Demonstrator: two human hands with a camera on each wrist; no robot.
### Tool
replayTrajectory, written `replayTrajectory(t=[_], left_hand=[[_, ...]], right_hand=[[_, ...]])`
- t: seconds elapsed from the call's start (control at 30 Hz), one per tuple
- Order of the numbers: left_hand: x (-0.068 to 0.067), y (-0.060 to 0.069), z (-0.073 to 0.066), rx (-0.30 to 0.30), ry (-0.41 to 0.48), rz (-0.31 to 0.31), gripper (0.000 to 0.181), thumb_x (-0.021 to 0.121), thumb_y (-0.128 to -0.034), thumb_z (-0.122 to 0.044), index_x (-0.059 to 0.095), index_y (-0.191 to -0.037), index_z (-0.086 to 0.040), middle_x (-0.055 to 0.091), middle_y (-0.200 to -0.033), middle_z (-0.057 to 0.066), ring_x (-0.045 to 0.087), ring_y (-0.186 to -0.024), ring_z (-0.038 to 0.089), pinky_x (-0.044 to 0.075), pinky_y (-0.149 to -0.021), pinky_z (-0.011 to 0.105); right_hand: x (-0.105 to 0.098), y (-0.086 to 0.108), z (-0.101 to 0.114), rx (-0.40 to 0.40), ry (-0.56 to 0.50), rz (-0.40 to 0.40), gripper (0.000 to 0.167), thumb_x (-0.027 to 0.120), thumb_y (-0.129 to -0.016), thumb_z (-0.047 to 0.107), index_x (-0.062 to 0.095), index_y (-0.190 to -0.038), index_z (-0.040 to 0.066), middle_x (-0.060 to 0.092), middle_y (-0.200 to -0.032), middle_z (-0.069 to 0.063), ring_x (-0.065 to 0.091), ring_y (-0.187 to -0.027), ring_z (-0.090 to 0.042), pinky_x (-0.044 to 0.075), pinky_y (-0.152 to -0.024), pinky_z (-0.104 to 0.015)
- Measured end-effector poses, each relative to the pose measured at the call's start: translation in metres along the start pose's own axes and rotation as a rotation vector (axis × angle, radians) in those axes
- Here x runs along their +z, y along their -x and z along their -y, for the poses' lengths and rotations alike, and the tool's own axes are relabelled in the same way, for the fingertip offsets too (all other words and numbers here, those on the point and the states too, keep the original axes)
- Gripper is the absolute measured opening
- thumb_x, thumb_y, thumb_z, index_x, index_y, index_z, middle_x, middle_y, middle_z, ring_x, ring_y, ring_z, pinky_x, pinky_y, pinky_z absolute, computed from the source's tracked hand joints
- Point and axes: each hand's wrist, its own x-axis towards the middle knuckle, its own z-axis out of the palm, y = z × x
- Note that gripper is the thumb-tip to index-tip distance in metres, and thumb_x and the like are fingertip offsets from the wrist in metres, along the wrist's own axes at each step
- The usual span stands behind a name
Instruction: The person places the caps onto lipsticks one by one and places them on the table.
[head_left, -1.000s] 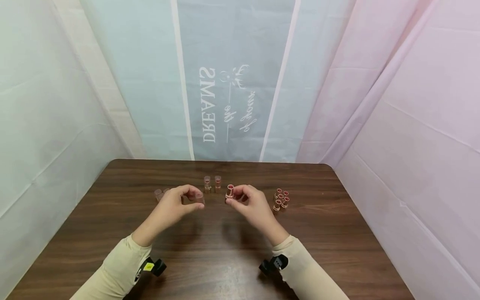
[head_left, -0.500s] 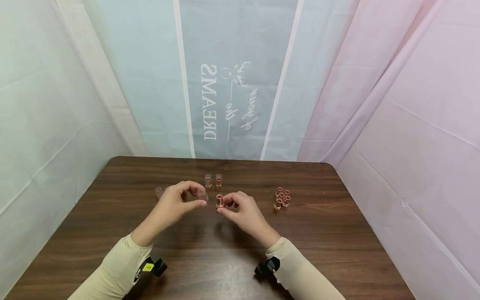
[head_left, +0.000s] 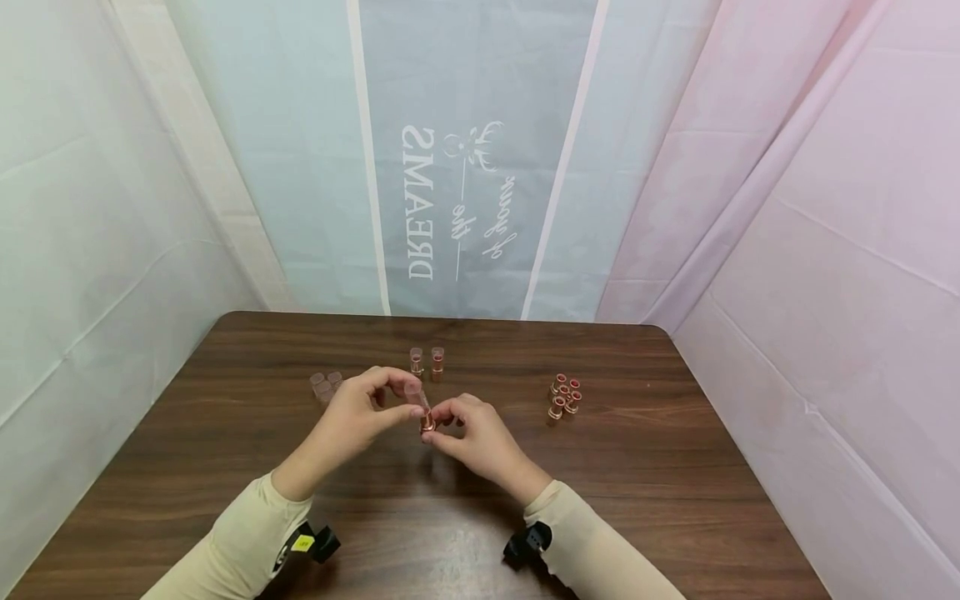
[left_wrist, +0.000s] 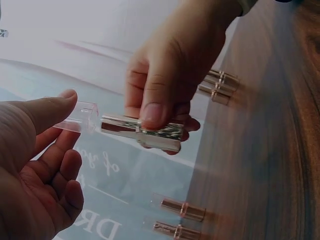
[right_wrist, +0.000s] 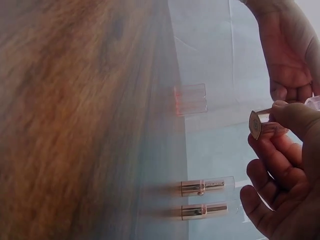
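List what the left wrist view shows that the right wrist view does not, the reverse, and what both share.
Left wrist only: a cluster of shiny rose-gold metal tubes, partly behind the right hand.
Right wrist only: loose transparent plastic caps on the brown wooden table.
Both: the right hand gripping a separate rose-gold metal tube, the left hand holding a transparent plastic cap, and two rose-gold tubes with transparent caps.

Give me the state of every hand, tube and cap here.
Left hand: pinching the held cap.
Right hand: pinching the held tube.
Held cap: not seated on the held tube.
Held tube: uncapped.
Two back tubes: capped, upright.
Tubes at right: uncapped, upright.
Caps at left: loose, off any tube.
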Motion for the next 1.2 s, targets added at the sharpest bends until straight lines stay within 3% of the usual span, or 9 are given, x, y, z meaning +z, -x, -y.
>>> replayTrajectory(t=[0.4, 0.73, 0.97, 1.2], left_hand=[[0.007, 0.000, 0.005, 0.020, -0.060, 0.034, 0.023, 0.087, -0.0824, -0.029, 0.073, -0.100, -0.030, 0.066, -0.093, -0.012, 0.057, -0.084, 0.008, 0.044, -0.070, 0.026], [0.009, 0.000, 0.005, 0.027, -0.085, 0.023, 0.023, 0.087, -0.0828, -0.028, 0.074, -0.101, -0.028, 0.066, -0.093, -0.011, 0.062, -0.086, 0.023, 0.045, -0.069, 0.026], [0.012, 0.001, 0.004, 0.013, -0.086, 0.045, 0.025, 0.088, -0.0814, -0.027, 0.075, -0.102, -0.027, 0.065, -0.091, -0.008, 0.058, -0.080, 0.022, 0.044, -0.067, 0.025], [0.015, 0.002, 0.003, 0.029, -0.076, 0.052, 0.024, 0.088, -0.0814, -0.026, 0.074, -0.101, -0.027, 0.063, -0.090, -0.010, 0.056, -0.078, 0.021, 0.043, -0.067, 0.025]], right_hand=[[-0.003, 0.000, 0.009, -0.035, -0.013, -0.015, 0.016, 0.083, -0.088, 0.027, 0.073, -0.100, 0.021, 0.066, -0.095, 0.011, 0.059, -0.092, -0.004, 0.053, -0.082, -0.029], [-0.006, 0.001, 0.012, 0.023, -0.056, 0.049, 0.019, 0.083, -0.089, 0.024, 0.072, -0.103, 0.019, 0.067, -0.098, 0.001, 0.061, -0.094, -0.013, 0.052, -0.085, -0.029], [-0.008, 0.001, 0.011, 0.020, -0.052, -0.001, 0.018, 0.086, -0.085, 0.022, 0.073, -0.097, 0.020, 0.065, -0.096, 0.011, 0.059, -0.094, -0.006, 0.054, -0.084, -0.036], [-0.009, 0.001, 0.011, 0.000, -0.067, -0.026, 0.016, 0.086, -0.084, 0.020, 0.074, -0.095, 0.018, 0.067, -0.095, 0.008, 0.060, -0.094, -0.005, 0.055, -0.085, -0.041]])
